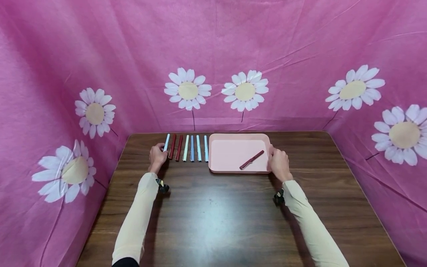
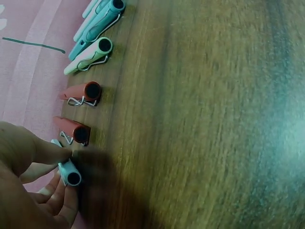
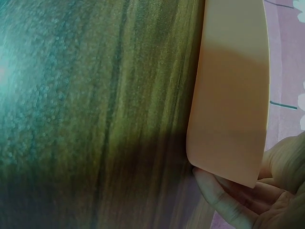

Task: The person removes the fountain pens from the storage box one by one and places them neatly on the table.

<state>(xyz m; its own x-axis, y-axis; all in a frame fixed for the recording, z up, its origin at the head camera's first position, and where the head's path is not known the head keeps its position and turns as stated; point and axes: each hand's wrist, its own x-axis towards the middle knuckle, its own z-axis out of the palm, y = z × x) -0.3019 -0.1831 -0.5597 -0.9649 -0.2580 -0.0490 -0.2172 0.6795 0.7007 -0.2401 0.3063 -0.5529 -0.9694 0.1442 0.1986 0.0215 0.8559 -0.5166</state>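
Note:
My left hand (image 1: 158, 157) pinches a light blue pen (image 1: 166, 142) at the left end of a row of pens. In the left wrist view, thumb and fingers sit on either side of that pen (image 2: 70, 174), its round dark end facing the camera. Beside it lie two dark red pens (image 1: 172, 147), (image 1: 178, 148). A pink tray (image 1: 213, 168) stands right of the row, and one dark red pen (image 1: 251, 160) lies slantwise in it. My right hand (image 1: 279, 161) grips the tray's right end; the right wrist view shows fingers around its corner (image 3: 228, 157).
Further along the row lie a pale green pen (image 1: 185, 148), a blue pen (image 1: 192, 148) and two light blue pens (image 1: 199, 148), (image 1: 206, 148), the last close to the tray's left side. A pink curtain (image 1: 213, 44) with daisies surrounds the wooden table (image 1: 213, 218) behind and at the sides.

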